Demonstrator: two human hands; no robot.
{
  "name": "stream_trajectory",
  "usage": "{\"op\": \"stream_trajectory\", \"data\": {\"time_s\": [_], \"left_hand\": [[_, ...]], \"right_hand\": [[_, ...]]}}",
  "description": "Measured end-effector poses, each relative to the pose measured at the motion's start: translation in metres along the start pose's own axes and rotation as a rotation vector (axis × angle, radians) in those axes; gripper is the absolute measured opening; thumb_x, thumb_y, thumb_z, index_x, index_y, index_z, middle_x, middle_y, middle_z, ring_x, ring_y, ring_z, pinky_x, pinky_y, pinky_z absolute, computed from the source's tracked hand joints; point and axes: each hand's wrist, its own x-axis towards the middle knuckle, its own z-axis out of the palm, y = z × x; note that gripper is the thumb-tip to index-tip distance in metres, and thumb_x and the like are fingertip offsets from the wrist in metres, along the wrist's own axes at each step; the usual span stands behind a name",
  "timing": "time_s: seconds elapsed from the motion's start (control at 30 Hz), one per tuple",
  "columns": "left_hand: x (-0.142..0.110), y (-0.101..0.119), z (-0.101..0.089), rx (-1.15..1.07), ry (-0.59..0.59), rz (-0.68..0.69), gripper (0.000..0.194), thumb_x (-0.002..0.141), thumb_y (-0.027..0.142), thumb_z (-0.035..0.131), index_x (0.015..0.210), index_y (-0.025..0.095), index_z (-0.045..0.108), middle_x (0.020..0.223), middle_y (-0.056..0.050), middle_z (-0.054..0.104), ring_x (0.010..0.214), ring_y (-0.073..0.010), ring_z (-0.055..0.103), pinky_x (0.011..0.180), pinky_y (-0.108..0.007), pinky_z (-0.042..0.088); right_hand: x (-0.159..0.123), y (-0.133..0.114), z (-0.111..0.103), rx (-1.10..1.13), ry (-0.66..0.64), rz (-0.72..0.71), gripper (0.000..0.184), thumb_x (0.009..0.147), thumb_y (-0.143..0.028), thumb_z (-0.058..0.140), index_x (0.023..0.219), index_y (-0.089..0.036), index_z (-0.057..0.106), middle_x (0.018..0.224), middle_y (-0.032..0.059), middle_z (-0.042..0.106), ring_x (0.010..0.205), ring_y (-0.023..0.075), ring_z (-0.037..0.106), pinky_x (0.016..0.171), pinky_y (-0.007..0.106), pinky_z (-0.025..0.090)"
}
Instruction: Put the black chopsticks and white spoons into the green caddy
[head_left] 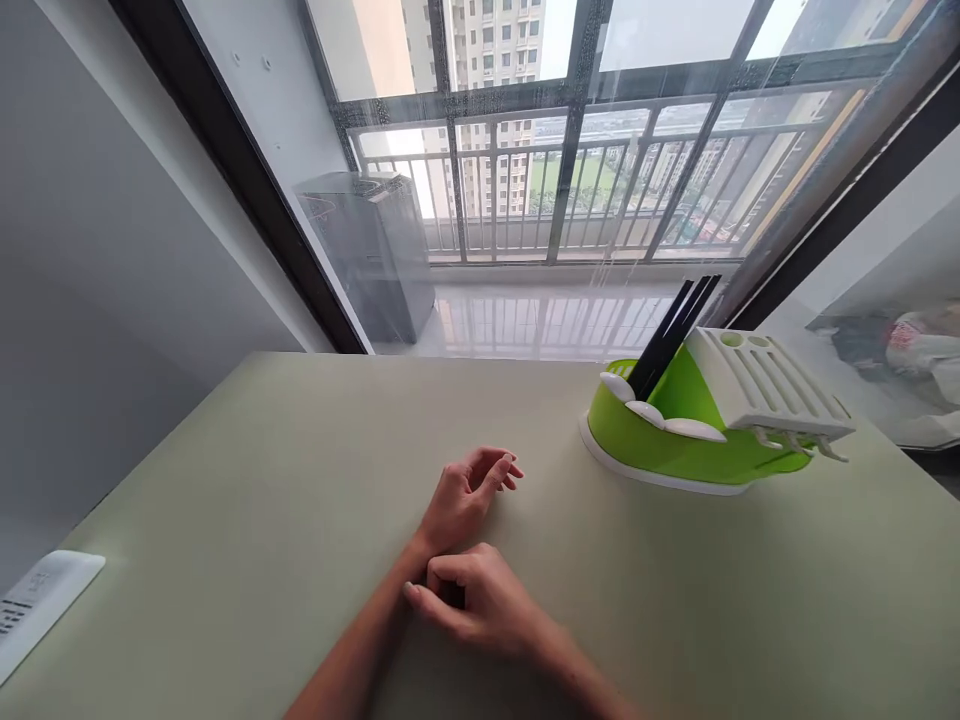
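Observation:
My left hand (471, 490) rests on the pale green table (337, 450), its fingers loosely bent and apart at the tips, with nothing in it. Just below, my right hand (491, 600) lies beside my left wrist. Its fingers curl inward, and a gap shows between thumb and forefinger; no object is visible there. The thumb tip is close to my left forearm, but whether they touch I cannot tell. Closest to the hands, on the right, stands a green and white boat-shaped utensil holder (660, 450) with several black chopsticks (671, 340) leaning in it.
At the table's left edge lies a white, flat item (49, 605) with dark markings, partly cut off. Beyond the far edge, a glass window (525, 310) looks onto a balcony with a grey appliance (367, 250) and a railing. A wall (112, 250) rises at left.

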Motion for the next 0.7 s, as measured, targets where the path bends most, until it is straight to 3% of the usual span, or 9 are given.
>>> {"op": "stream_trajectory", "data": {"time_s": [0.7], "left_hand": [[-0.0012, -0.0033, 0.0036, 0.059, -0.017, 0.09, 0.04, 0.096, 0.056, 0.053, 0.102, 0.02, 0.07, 0.095, -0.007, 0.076, 0.077, -0.0178, 0.069, 0.076, -0.032, 0.055]], "right_hand": [[-0.0044, 0.0012, 0.0019, -0.069, 0.028, -0.056, 0.044, 0.093, -0.042, 0.057, 0.059, -0.019, 0.041, 0.053, -0.0068, 0.032, 0.053, 0.0075, 0.027, 0.051, 0.026, 0.02]]}}
